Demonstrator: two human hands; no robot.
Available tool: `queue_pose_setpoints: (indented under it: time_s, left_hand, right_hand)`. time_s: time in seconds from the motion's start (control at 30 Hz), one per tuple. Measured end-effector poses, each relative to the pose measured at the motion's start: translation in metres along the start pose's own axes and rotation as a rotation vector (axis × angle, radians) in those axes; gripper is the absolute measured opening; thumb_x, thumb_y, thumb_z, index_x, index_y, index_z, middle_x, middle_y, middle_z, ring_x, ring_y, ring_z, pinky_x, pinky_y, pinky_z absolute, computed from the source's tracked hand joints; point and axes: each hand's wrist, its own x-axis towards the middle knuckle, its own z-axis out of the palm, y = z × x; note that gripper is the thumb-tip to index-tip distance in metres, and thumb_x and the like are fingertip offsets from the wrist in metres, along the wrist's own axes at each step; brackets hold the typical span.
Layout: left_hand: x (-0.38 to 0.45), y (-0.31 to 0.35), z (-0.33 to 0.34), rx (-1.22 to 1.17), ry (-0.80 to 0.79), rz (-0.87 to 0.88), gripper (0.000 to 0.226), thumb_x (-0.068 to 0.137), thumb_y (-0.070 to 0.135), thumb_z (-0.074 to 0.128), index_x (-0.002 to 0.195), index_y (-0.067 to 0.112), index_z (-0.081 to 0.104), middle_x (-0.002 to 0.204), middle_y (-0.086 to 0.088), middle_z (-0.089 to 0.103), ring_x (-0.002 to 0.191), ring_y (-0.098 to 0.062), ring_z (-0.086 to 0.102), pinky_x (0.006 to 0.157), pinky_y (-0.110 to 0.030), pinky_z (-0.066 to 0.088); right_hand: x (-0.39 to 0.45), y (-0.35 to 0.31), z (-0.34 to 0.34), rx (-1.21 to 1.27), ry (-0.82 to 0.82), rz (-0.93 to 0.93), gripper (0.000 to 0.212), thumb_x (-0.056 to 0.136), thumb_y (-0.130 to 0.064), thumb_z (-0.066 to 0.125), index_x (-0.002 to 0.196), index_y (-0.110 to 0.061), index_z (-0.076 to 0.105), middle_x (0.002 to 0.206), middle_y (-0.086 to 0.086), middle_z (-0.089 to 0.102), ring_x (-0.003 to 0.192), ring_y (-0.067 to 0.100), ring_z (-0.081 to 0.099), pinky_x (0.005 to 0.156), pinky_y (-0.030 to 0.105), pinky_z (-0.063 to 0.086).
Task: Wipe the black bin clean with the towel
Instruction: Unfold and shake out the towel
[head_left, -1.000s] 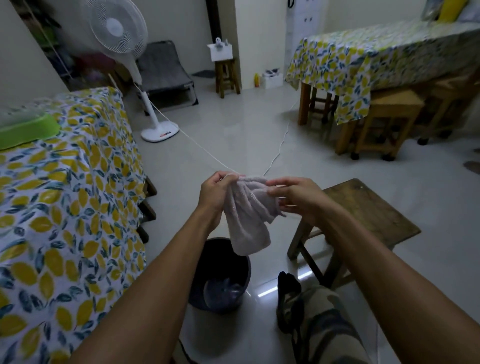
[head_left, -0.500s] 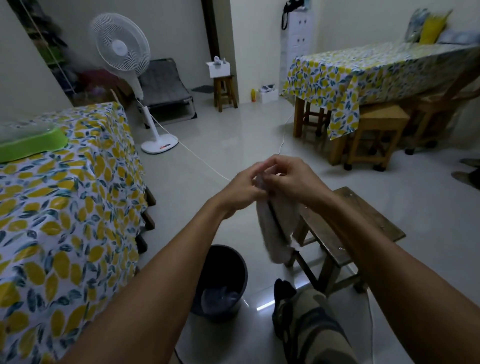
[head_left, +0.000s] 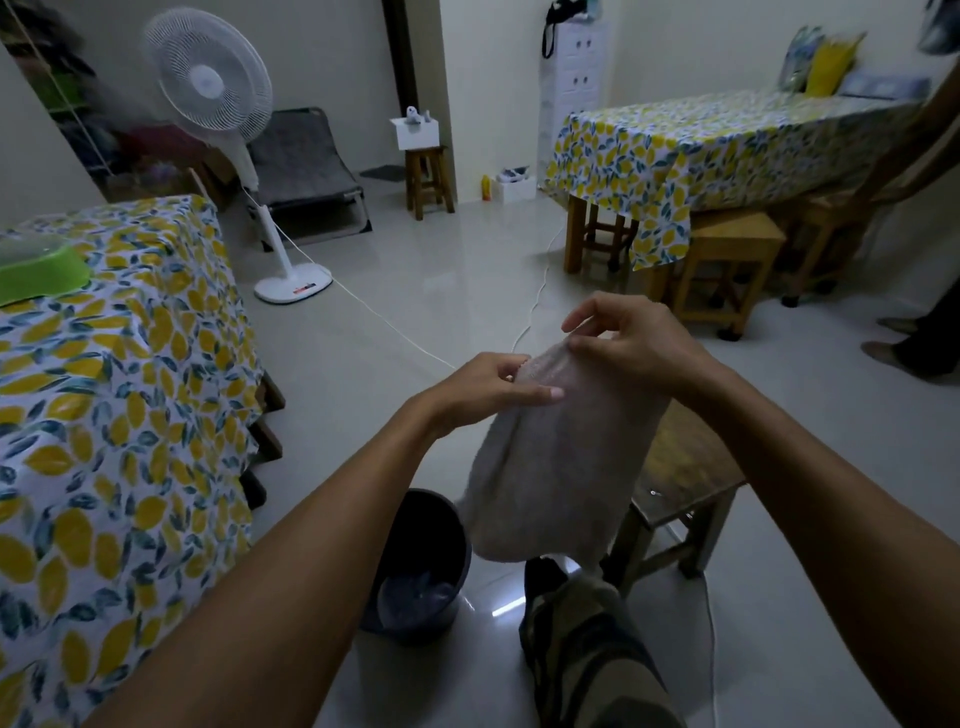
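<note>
Head view, nearest first: round black plastic bin (head_left: 415, 566) sits on the pale tiled floor (head_left: 467, 291) below the forearms, something crumpled at its bottom, no cloth touching it. Above it hangs the pale grey terry towel (head_left: 550, 467), left hand (head_left: 483, 387) pinching its top edge, right hand (head_left: 628, 343) gripping the same edge beside it. Behind, a dark wooden stool (head_left: 685, 462). Wiping looks unstarted; all of it remains.

No text, label, brand or number can be read; the fan base (head_left: 293, 283) at ten o'clock bears only a blurred red-and-dark mark.
</note>
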Motion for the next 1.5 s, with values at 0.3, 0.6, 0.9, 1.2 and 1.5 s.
queue_pose_setpoints:
  time_s: [0.3,0.6,0.9,1.2,1.5]
  left_hand:
    - [0.046,-0.027,-0.005,0.246,-0.060,0.056,0.072,0.074,0.064,0.080,0.093,-0.004,0.065,0.094,-0.026,0.068,0.081,-0.036,0.068,0.069,-0.039,0.052]
    - [0.099,-0.005,0.016,0.324,-0.089,0.114,0.051,0.090,0.054,0.068,0.095,0.004,0.067,0.098,-0.018,0.067,0.076,-0.014,0.057,0.065,-0.029,0.044]
    - [0.115,0.009,0.000,0.150,-0.104,0.092,0.027,0.098,0.039,0.062,0.107,0.020,0.079,0.100,0.004,0.076,0.084,0.004,0.068,0.067,-0.009,0.051]
    - [0.087,0.018,-0.023,0.133,0.089,0.228,0.011,0.093,0.031,0.070,0.098,0.026,0.079,0.095,0.008,0.076,0.082,0.004,0.062,0.072,-0.014,0.045]
    - [0.122,0.014,-0.035,0.238,0.150,0.181,0.011,0.092,0.027,0.072,0.101,0.027,0.078,0.098,0.011,0.074,0.090,-0.002,0.063,0.073,-0.024,0.048]
  right_hand:
    - [-0.013,0.069,-0.020,-0.129,0.142,0.123,0.011,0.096,-0.030,0.068,0.106,-0.029,0.072,0.102,-0.012,0.069,0.096,0.007,0.063,0.076,0.023,0.045]
    - [-0.035,0.115,-0.050,-0.331,0.242,0.249,0.023,0.097,-0.038,0.065,0.103,-0.019,0.078,0.096,-0.005,0.069,0.088,0.010,0.059,0.071,0.025,0.040]
    - [-0.057,0.116,-0.062,-0.340,0.260,0.327,0.027,0.096,-0.052,0.061,0.098,-0.028,0.072,0.092,-0.006,0.067,0.084,0.012,0.062,0.068,0.033,0.053]
    - [-0.076,0.071,-0.053,-0.303,0.259,0.292,0.021,0.096,-0.048,0.062,0.098,-0.028,0.070,0.090,-0.009,0.065,0.080,0.005,0.060,0.063,0.023,0.047]
    - [-0.047,0.089,-0.044,-0.217,0.253,0.285,0.022,0.094,-0.049,0.065,0.097,-0.029,0.074,0.089,-0.009,0.069,0.082,0.007,0.063,0.066,0.026,0.051]
